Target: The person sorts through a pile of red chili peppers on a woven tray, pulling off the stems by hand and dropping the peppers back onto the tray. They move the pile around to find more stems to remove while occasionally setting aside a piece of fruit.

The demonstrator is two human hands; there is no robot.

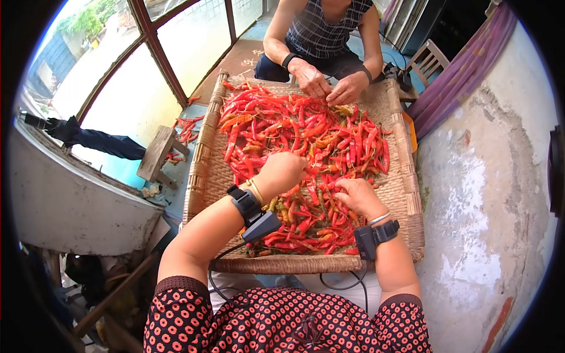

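Observation:
Red chili peppers [265, 112], with some orange and greenish ones among them, lie heaped on a rectangular woven tray [409, 194]. Over the middle of the heap is my left hand [283, 172], its fingers curled together and their tips largely hidden behind the hand. My right hand [359, 197] is at the right part of the heap, thumb and fingers pinched close to the peppers. What either hand holds, if anything, is too hidden to make out. Both wrists wear black devices with cables.
Across the tray sits a co-worker [332, 29], both hands close together over the far peppers. A small wooden stool [156, 154] and a folded dark umbrella [106, 140] are at the left. A wooden chair [428, 62] stands behind right, beside a rough wall [477, 200].

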